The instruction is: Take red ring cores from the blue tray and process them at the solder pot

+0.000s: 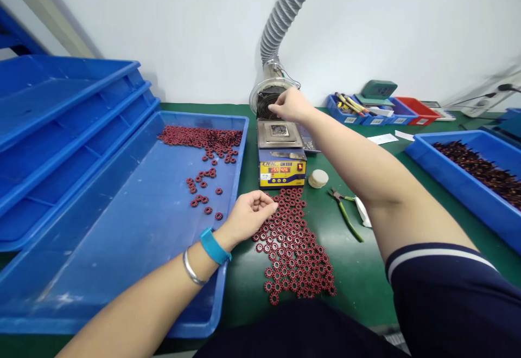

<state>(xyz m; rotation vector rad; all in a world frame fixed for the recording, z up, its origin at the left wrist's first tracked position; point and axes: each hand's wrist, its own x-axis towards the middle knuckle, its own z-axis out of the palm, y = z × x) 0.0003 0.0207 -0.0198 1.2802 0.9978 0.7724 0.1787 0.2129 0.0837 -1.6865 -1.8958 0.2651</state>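
My left hand (251,216) is over the upper left part of a spread of small red toothed rings (295,249) on the green table. Its fingers are curled, thumb and forefinger together; what they hold, if anything, is too small to make out. My right hand (291,104) reaches above the square metal pot (280,134) of a blue and yellow heating unit (282,173) with a lit red display. Its fingers are pinched in front of a dark round fume intake (266,100); anything between them cannot be made out.
A large blue tray (142,195) on the left holds more red rings. Stacked blue trays (73,114) stand beyond it. Right of the unit are a round pale tin (318,178), green-handled cutters (345,214), small bins (372,115) and a blue tray (451,184) of dark parts.
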